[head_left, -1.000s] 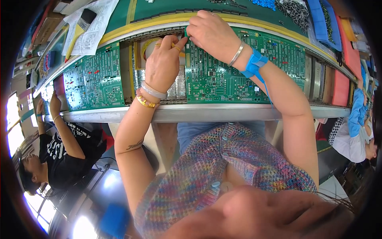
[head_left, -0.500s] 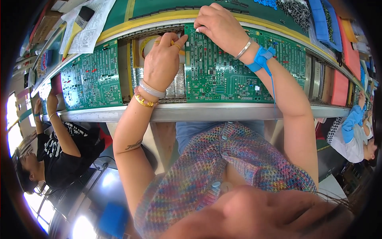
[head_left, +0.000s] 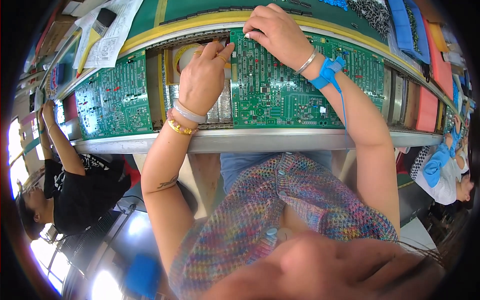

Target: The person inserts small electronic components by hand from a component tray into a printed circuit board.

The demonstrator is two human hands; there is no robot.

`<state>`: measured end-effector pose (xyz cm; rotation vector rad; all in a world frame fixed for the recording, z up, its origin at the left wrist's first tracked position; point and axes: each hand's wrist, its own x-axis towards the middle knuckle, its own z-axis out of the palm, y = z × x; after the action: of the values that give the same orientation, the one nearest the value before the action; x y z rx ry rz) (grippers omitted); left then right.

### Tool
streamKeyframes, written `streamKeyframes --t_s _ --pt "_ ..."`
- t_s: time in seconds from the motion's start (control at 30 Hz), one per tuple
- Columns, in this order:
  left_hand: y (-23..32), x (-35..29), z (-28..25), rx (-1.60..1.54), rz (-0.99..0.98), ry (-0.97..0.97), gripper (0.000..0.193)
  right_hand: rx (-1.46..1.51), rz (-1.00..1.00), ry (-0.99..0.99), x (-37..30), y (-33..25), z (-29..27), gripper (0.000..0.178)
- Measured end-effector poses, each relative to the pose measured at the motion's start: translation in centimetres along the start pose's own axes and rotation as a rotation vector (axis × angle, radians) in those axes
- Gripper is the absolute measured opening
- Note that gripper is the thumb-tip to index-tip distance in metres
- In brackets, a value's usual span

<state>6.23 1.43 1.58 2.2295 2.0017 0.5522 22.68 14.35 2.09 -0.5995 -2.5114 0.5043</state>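
Note:
A green circuit board (head_left: 295, 107) with many small parts lies in the rail frame before me. My left hand (head_left: 202, 80) is by its upper left edge, fingers curled and index tip close to the edge; what they hold, if anything, is hidden. Over the board's top left part is my right hand (head_left: 279, 37), thumb and fingers drawn into a pinch just above the surface. Anything between those fingertips is too small to make out. A blue wrist strap (head_left: 327, 73) with a cord circles my right wrist.
Another green board (head_left: 115, 100) sits in the rail to the left. Behind the rail lie black chip strips (head_left: 220, 11), loose metal parts (head_left: 371, 17) and a blue bin (head_left: 407, 30). A yellow-handled brush (head_left: 90, 45) rests on paper. Co-workers sit at both sides.
Both my hands stay almost in place; the board has shifted very slightly left. The co-worker on the left has moved their hands farther along the line.

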Motion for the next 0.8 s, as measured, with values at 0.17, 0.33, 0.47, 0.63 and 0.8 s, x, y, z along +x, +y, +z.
streamKeyframes --t_s 0.17,0.33,0.47,0.63,0.8 --pt "0.06 -0.02 0.01 0.010 -0.005 -0.005 0.049 -0.004 0.015 0.003 -0.09 -0.03 0.11 0.010" --pt "0.09 0.03 -0.11 0.052 0.006 -0.003 0.049 -0.002 0.016 -0.001 -0.02 -0.06 0.09 0.009" --pt "-0.03 0.04 -0.10 0.110 0.045 0.021 0.044 -0.030 -0.025 0.019 -0.02 0.03 0.15 0.009" --pt "-0.14 -0.04 -0.02 0.127 0.050 0.030 0.046 -0.080 -0.043 -0.045 0.22 -0.17 -0.09 0.009" --pt "-0.10 -0.04 -0.02 0.126 0.046 0.020 0.045 -0.116 -0.066 -0.058 0.34 -0.19 -0.05 0.009"
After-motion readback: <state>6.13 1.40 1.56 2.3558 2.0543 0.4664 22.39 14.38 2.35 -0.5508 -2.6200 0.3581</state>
